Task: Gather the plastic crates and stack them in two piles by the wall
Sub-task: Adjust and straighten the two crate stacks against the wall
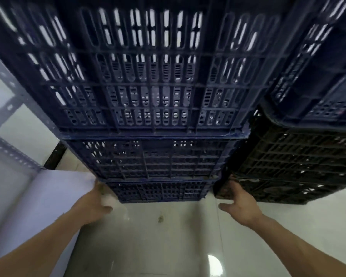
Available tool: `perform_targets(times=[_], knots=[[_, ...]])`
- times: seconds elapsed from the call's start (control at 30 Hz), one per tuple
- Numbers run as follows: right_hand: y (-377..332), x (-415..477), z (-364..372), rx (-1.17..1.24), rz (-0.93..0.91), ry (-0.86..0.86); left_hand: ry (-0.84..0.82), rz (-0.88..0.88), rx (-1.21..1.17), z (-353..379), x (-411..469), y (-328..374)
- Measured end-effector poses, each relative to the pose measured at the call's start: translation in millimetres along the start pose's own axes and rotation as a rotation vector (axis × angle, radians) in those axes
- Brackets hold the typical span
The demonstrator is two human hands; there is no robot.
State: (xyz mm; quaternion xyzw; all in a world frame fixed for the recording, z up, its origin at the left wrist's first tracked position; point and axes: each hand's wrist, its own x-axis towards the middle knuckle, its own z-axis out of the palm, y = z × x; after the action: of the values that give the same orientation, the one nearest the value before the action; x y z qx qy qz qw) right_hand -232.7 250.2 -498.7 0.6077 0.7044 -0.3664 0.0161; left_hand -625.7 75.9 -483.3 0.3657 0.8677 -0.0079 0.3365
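Observation:
A pile of three dark blue slotted plastic crates rises straight ahead, its top crate filling the upper view. To its right stands a second pile with black crates below and a blue crate on top. My left hand reaches down to the left corner of the blue pile, fingers against the lower crates' side. My right hand reaches into the narrow gap between the two piles, thumb spread, fingertips at the black crate's corner. Neither hand plainly grips anything.
A grey perforated metal rack with a pale shelf board stands tight against the left of the blue pile. A white wall lies behind. Glossy pale floor stretches in front of the piles.

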Motion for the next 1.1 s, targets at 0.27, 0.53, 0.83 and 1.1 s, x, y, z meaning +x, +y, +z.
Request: perform_targets(times=[0.27, 0.53, 0.83, 1.1], knots=[[-21.6, -129.6, -110.1, -0.088, 0.103, -0.102, -0.209, 0.145, 0.225, -57.1, -139.7, 82.5], [-19.4, -240.3, -256.9, -0.096, 0.167, -0.085, -0.241, 0.310, 0.316, -128.3, -265.9, 184.3], [-9.5, -320.9, -369.0, -0.081, 0.292, 0.055, -0.239, 0.474, 0.365, -162.0, -332.5, 276.7], [-22.6, -357.2, -410.9, -0.084, 0.345, 0.164, -0.224, 0.626, 0.317, -183.2, -349.6, 327.1]])
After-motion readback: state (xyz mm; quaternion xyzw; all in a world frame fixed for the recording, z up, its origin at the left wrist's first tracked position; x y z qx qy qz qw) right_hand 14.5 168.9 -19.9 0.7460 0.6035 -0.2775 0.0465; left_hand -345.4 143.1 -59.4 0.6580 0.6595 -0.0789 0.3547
